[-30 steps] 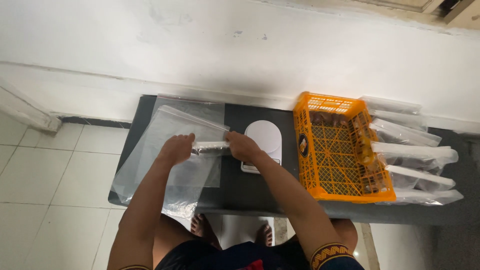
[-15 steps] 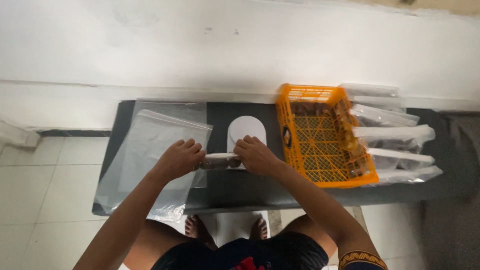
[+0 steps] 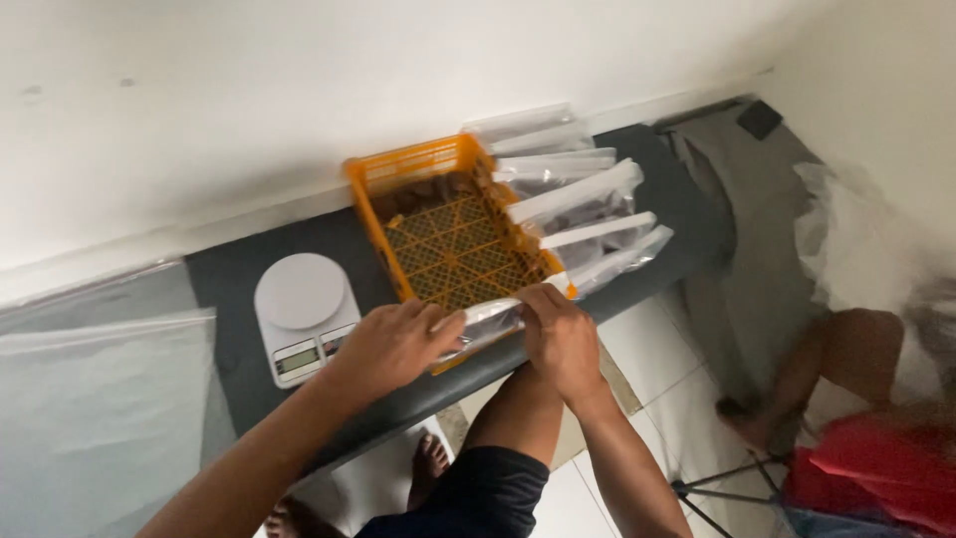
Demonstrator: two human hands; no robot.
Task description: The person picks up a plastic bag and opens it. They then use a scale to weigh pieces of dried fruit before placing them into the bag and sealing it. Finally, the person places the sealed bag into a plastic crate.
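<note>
Between the two hands, a small clear bag (image 3: 485, 323) with dark pieces inside was stretched out flat. The left hand (image 3: 395, 346) pinched one end with its fingers closed on the plastic, and the right hand (image 3: 560, 334) pinched the other end the same way. Held like that, the bag's top edge stayed straight, likely so it could be pressed closed. The bag hung over the near edge of the dark table (image 3: 242, 282), just in front of the orange crate (image 3: 443, 234). To the left of the crate sat a white kitchen scale (image 3: 302, 316), close enough to reach. On the right, more filled clear bags (image 3: 582, 205) leaned in a row against the crate, maybe to keep them tidy. Far left, big empty plastic bags (image 3: 95, 399) lay flat. Another person's leg (image 3: 817, 374) showed at the right.
</note>
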